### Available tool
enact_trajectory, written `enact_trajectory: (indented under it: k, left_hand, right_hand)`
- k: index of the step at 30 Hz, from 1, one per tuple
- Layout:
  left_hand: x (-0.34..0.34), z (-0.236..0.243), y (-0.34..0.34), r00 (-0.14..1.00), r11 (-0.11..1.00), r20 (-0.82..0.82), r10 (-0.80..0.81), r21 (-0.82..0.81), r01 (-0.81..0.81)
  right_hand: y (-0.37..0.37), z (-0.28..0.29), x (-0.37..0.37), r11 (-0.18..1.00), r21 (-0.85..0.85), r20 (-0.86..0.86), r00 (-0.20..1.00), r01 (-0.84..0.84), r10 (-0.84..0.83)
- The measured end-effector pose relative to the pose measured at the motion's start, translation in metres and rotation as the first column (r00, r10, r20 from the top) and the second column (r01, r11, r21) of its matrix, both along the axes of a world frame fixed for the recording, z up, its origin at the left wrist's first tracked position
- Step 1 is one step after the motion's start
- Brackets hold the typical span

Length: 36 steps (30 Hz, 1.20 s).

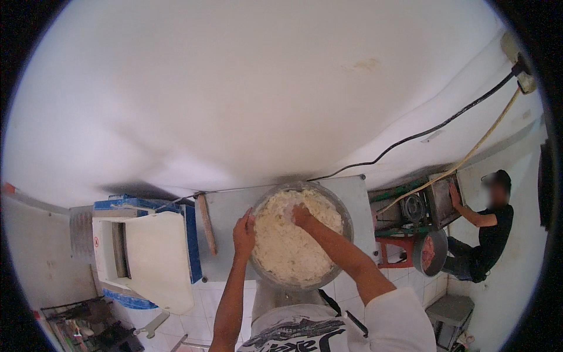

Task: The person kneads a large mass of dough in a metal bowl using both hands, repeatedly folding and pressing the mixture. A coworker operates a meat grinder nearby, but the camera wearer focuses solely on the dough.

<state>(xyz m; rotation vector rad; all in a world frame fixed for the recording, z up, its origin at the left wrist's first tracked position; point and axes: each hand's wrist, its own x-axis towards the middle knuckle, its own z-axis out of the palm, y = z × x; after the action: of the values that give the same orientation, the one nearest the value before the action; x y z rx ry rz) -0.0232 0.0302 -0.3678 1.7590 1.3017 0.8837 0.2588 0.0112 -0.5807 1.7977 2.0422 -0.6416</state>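
A wide metal bowl [347, 226] stands on a grey table in front of me, filled with pale, lumpy dough [287, 252]. My left hand [244, 233] is closed at the bowl's left rim, its fingers pointing up along the edge. Reaching across from the right, my right hand [301, 215] presses into the far part of the dough with its fingers bent and partly hidden. Whitish dough shows beside those fingers.
Left of the bowl lie a wooden rolling pin [206, 224] and a white-and-blue machine [105, 246] with a pale sheet [158, 246]. At right, a person [495, 226] touches a metal machine [443, 202] above a bowl of pink material [420, 253]. A black cable [410, 139] crosses the wall.
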Motion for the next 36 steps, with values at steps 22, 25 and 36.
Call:
enact_trajectory:
  k: [22, 25, 36]
  left_hand:
    - [0.007, 0.01, -0.011, 0.999, 0.987, 0.027, -0.023, -0.16, 0.027]
    - [0.007, 0.0, -0.001, 0.987, 0.997, 0.154, 0.049, -0.061, -0.04]
    - [-0.037, -0.02, -0.004, 0.995, 0.993, -0.031, 0.092, -0.074, -0.094]
  right_hand:
    - [-0.01, 0.047, 0.005, 0.733, -0.047, -0.228, 0.707, 0.679, -0.669]
    - [-0.006, -0.008, -0.122, 0.876, 0.003, -0.218, 0.855, 0.483, -0.471]
    - [-0.064, 0.041, -0.04, 0.545, -0.535, -0.509, 0.268, 0.646, -0.818]
